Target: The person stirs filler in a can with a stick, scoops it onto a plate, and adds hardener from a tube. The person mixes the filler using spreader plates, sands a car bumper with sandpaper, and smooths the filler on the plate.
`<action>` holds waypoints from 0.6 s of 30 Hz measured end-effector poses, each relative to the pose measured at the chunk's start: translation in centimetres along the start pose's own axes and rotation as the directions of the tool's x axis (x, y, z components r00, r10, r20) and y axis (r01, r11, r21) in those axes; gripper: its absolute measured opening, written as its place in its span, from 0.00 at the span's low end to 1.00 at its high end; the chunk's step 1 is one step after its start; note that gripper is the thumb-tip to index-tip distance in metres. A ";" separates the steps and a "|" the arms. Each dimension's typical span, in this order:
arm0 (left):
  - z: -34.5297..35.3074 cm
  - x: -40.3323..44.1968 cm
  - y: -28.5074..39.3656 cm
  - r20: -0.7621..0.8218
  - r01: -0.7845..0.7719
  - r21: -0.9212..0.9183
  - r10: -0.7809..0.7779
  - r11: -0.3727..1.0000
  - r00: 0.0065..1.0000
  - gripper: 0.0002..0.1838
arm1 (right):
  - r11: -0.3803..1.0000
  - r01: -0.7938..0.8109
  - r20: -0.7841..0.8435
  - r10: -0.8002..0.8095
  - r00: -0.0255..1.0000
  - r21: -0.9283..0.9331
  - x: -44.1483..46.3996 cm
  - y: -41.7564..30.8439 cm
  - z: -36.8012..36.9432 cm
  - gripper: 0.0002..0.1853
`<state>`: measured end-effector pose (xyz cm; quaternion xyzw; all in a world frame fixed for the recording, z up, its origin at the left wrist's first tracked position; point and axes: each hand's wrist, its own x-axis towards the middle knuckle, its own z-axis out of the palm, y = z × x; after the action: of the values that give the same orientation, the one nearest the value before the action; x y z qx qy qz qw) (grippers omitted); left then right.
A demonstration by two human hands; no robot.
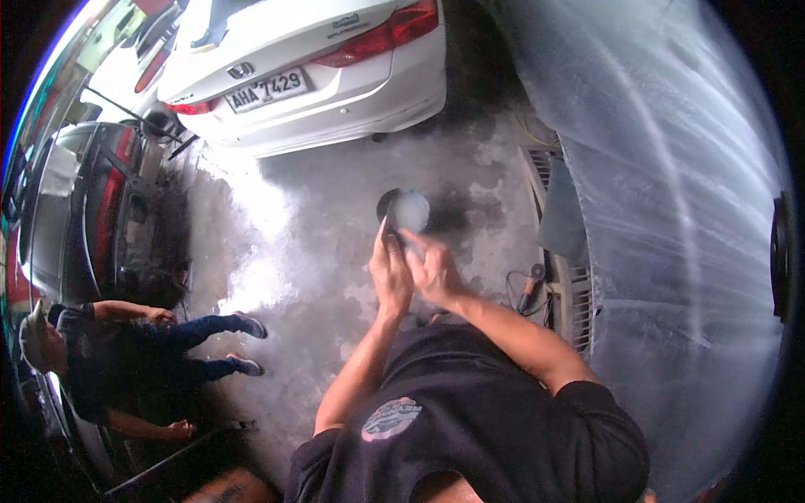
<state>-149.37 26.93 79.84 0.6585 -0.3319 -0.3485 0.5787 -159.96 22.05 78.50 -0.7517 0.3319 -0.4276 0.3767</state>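
In the middle of the head view, my left hand (392, 272) is wrapped round a thin, dark-edged piece (386, 228) that points up and away from me; its exact kind cannot be made out. Close beside it on the right, my right hand (431, 267) is bent, with its index finger stretched toward the left hand and slightly blurred. Whether the right fingers grip anything is hidden. Just beyond both hands is a round container (411, 210) with a pale, cloudy surface inside and a dark rim on its left.
A white car (360, 101) stands ahead, a dark vehicle (80, 210) at the left. Another person (109, 356) is at the lower left. Translucent plastic sheeting (662, 210) hangs along the right, beside a slatted frame (580, 310) and a corded tool (528, 293) on the floor.
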 end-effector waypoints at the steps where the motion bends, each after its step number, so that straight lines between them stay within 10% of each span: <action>1: -0.3 -1.0 1.1 0.009 0.046 -0.043 -0.046 0.998 0.999 0.24 | 1.000 0.000 0.005 0.000 1.000 0.001 0.7 0.9 0.5 0.20; 3: -1.1 -1.8 -2.1 0.037 -0.143 -0.037 0.145 0.989 0.989 0.22 | 0.987 -0.033 -0.027 0.029 0.999 -0.160 3.9 4.3 0.9 0.22; 4: -2.3 -2.8 -3.1 0.191 0.043 0.096 -0.061 0.994 0.980 0.21 | 0.983 -0.143 -0.008 0.143 0.990 -0.115 5.5 3.3 0.1 0.21; 7: -5.5 -3.4 -4.2 0.148 0.010 0.196 -0.039 0.980 0.988 0.22 | 0.930 -0.363 0.020 0.365 0.931 -0.063 7.2 1.4 -0.9 0.17; 9: -9.1 -1.1 -2.7 0.104 0.000 0.034 -0.004 0.999 0.995 0.24 | 0.998 0.055 -0.125 -0.056 0.990 -0.011 2.4 2.0 3.9 0.17; 11: -11.2 -1.0 -1.5 0.044 0.001 -0.147 0.006 0.989 0.999 0.25 | 0.996 -0.055 0.129 0.064 0.990 -0.069 -1.6 -4.8 8.0 0.19; 13: -12.3 -1.2 -1.0 -0.017 -0.168 0.026 0.168 0.985 0.986 0.28 | 0.995 0.058 0.001 -0.058 0.998 -0.081 -0.8 -5.7 11.0 0.20; 18: -17.8 -2.2 -4.0 0.210 0.026 0.032 -0.032 0.999 0.977 0.27 | 0.950 -0.260 -0.003 0.264 0.965 -0.175 4.4 -3.7 10.8 0.20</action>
<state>-135.44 38.67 77.63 0.6308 -0.3868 -0.4198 0.5255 -147.87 23.35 79.61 -0.7353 0.4608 -0.3357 0.3664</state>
